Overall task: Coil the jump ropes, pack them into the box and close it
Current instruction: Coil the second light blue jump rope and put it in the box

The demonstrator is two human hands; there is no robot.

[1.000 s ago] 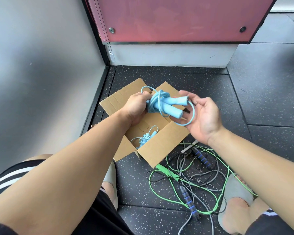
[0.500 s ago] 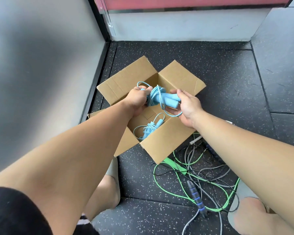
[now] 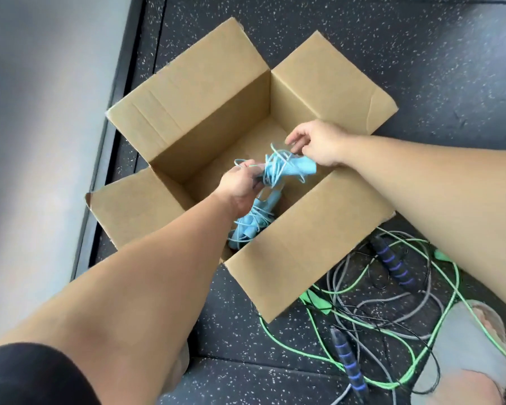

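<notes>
speckled rubber floor [image 3: 362,39], cardboard box [image 3: 205,112], left hand [image 3: 240,184] and right hand [image 3: 319,144], grip tight on coiled blue rope [image 3: 276,171]

box [image 3: 304,244]: open | blue coil [image 3: 278,171]: in box mouth | second blue coil [image 3: 250,226]: inside | green-grey ropes [image 3: 395,264]: tangled beside

Left hand [image 3: 240,185] and right hand [image 3: 319,144] have lowered coiled light-blue jump rope [image 3: 278,171] from above flaps into open brown cardboard box [image 3: 304,244]. Right hand now pinches cord loops, not handles.
</notes>
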